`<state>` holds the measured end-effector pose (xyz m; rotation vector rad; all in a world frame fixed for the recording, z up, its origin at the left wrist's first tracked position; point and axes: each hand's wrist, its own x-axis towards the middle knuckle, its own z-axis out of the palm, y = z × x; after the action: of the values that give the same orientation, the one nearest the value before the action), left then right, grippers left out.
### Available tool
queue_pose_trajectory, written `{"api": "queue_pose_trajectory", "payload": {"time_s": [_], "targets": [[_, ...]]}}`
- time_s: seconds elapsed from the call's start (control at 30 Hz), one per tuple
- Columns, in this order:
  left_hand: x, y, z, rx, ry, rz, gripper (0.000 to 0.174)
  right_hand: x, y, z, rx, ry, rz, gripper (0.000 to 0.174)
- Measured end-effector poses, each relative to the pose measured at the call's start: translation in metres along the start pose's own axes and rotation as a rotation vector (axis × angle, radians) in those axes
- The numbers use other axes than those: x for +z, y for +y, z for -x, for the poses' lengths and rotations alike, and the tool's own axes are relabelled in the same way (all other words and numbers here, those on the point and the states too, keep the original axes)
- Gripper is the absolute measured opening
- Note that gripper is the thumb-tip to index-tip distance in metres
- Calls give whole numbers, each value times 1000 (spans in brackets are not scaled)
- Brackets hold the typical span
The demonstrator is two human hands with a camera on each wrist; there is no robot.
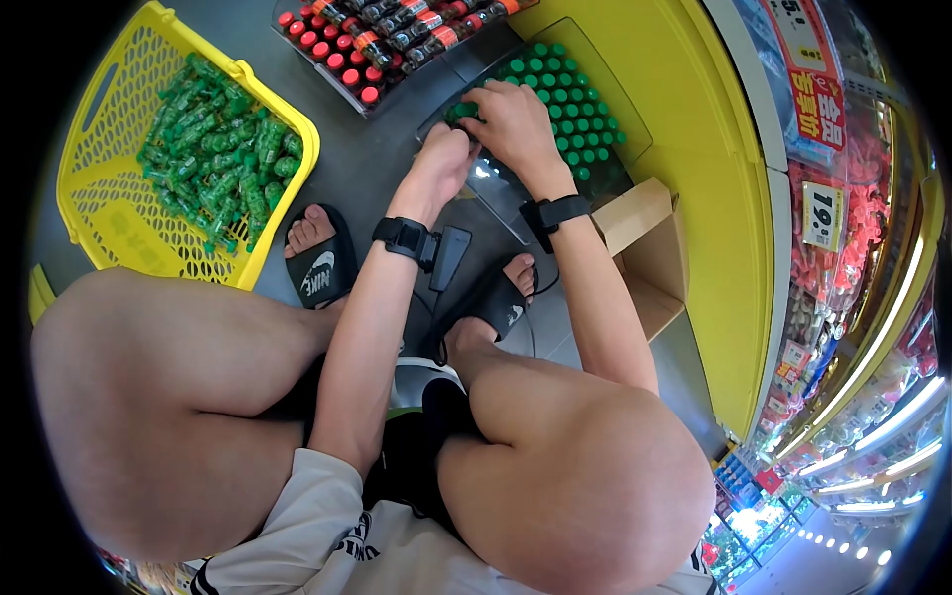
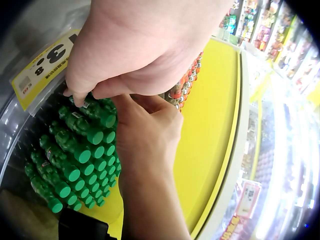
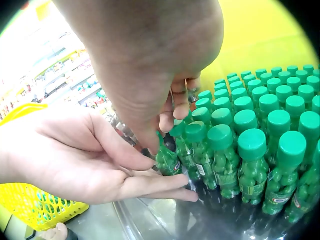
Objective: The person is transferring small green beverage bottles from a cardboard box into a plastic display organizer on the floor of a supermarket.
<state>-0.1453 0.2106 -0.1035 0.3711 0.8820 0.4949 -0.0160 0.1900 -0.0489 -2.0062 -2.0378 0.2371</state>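
Note:
Small green-capped bottles [image 1: 570,114] stand in rows in a clear bin [image 1: 506,213]. My right hand [image 1: 511,124] [image 3: 150,60] reaches over the bin's near corner, its thumb and index finger at one green bottle [image 3: 167,161], pinching its upper part; the other fingers curl loosely. Beside it my left hand [image 1: 446,164] [image 3: 85,155] is palm up, its straight fingers beneath that bottle and the thumb near its side. Both hands [image 2: 145,45] meet at the edge of the rows in the left wrist view, where the fingertips partly hide each other.
A yellow basket [image 1: 109,223] with many green bottles [image 1: 213,149] lies on the left. Red-capped dark bottles [image 1: 347,59] fill another bin at the top. An open cardboard box [image 1: 645,223] stands near my right forearm, beside the yellow shelf unit [image 1: 714,198]. My feet are below the hands.

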Motion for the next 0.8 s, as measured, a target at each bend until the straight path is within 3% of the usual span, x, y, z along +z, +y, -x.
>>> {"api": "queue_pose_trajectory", "payload": {"time_s": [0.47,0.53,0.67,0.73,0.77,0.8], "targets": [[-8,-7,-9,-18,41,-14,39,-19,-7,5,108,9,-15,28],[-8,-2,-2,-52,43,-247,32,-36,-12,11,139,21,-58,28],[5,15,29,-8,-21,-321,27,-76,-25,31,249,-4,-196,25],[19,25,42,-23,-83,-682,29,-87,-27,46,278,39,-241,23],[28,27,48,-23,-93,-697,29,-91,-28,54,298,67,-286,21],[39,26,52,107,-100,-839,29,-95,-28,63,309,82,-287,21]]}}
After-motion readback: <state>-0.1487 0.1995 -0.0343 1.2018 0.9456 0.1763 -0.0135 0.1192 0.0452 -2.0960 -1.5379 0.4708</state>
